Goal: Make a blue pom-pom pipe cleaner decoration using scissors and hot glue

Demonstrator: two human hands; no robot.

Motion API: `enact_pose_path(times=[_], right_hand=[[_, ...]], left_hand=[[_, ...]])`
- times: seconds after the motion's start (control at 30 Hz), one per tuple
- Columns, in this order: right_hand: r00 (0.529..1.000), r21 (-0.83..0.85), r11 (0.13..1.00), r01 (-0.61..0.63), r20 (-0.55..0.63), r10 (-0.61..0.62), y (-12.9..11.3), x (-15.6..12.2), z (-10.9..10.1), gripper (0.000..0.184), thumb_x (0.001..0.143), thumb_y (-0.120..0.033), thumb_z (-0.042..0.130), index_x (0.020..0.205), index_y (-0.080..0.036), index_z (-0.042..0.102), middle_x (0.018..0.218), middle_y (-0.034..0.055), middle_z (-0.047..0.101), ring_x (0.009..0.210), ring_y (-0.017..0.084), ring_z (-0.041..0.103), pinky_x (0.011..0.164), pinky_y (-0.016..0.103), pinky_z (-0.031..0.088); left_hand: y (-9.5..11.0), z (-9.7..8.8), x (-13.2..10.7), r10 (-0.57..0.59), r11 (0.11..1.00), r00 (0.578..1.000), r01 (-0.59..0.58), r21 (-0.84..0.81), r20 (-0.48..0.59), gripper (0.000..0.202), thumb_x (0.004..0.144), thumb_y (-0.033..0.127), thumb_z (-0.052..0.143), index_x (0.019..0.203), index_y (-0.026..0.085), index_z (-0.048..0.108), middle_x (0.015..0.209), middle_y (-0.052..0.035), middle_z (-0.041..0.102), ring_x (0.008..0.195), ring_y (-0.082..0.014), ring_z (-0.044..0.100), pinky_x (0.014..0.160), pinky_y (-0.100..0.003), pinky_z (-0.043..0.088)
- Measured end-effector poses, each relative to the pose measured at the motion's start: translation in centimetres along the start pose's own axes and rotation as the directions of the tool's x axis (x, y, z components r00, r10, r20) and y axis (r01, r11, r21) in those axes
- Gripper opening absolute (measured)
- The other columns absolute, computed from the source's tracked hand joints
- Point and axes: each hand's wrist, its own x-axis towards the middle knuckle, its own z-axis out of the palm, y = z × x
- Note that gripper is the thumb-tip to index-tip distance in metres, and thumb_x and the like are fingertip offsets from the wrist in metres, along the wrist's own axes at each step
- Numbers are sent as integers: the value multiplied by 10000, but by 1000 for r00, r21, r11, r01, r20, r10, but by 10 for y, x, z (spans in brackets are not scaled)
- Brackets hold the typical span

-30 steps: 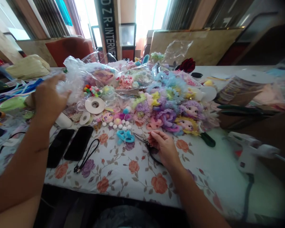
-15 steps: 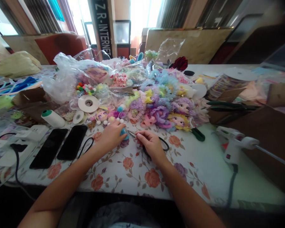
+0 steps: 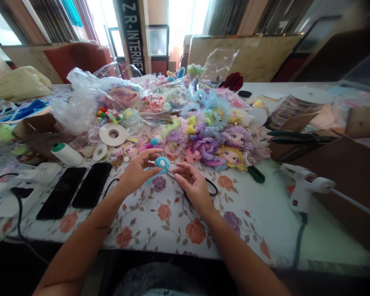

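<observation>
Back from the near edge of the table point(image 3: 249, 195), about midway along, the left hand point(image 3: 136, 171) pinches a fluffy blue piece point(image 3: 164, 160); the right hand point(image 3: 195, 186) grips black-handled scissors point(image 3: 171, 174), which point toward that piece

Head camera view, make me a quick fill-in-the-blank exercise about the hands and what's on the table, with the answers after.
1. The fluffy piece pinched by the left hand is ____ in colour.
2. The right hand holds scissors with ____ handles.
3. Exactly ____ dark phones lie side by side on the flowered cloth.
4. The white thread cone has a ____ end.

Missing words: blue; black; two; green.
</observation>
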Motion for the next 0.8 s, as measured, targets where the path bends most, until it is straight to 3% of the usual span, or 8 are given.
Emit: enact_pose_path(times=[0.1,0.23,0.37,0.6,0.7,0.8], right_hand=[[992,16,993,118,38,-119,-1,-3,1,458,787,-435,732,1187,-260,592,1145,84,671,1048,244,637,883,376,518],[992,-36,992,124,18,-123,0,-6,2,391,796,-437,735,1119,-244,628,1032,60,684,934,222,639,840,360,513],[1000,-44,999,23,-16,-23,-2,-4,2,317,777,-443,741,968,-204,659,849,30,679,752,180,612,696,300,498],[1000,-95,995,-13,1,14,-2,-4,3,267,761,-425,746,905,-208,687,836,22,680,757,185,604,693,288,475],[1000,-129,992,-11,7,12,0,-5,3,237,759,-403,742,873,-206,676,792,8,649,727,175,580,673,279,459],[1000,-137,991,-9,2,9,-1,-5,3,213,765,-378,726,866,-202,662,764,-1,623,694,163,560,647,270,447]], left_hand=[[5,12,-5,-24,958,998,40,-282,60,453,741,251,788,1174,250,653,1056,-41,665,984,-191,653,815,-293,548],[-4,30,-10,-80,902,994,101,-419,69,443,706,222,818,1122,226,666,1009,-39,675,944,-176,657,778,-266,547],[-11,37,-12,-117,920,993,118,-373,27,443,696,240,820,1105,204,653,972,-50,693,902,-182,664,715,-261,549],[-13,43,-19,-87,976,994,71,-204,-71,299,724,262,773,941,201,575,950,-32,666,868,-165,673,748,-281,578],[-14,46,-23,-39,992,995,27,-124,-93,223,758,240,735,903,201,570,976,-36,662,888,-162,683,814,-306,585],[-15,45,-27,59,997,997,-62,-49,-58,128,811,232,689,920,193,634,1121,-82,654,997,-189,676,881,-332,580]])
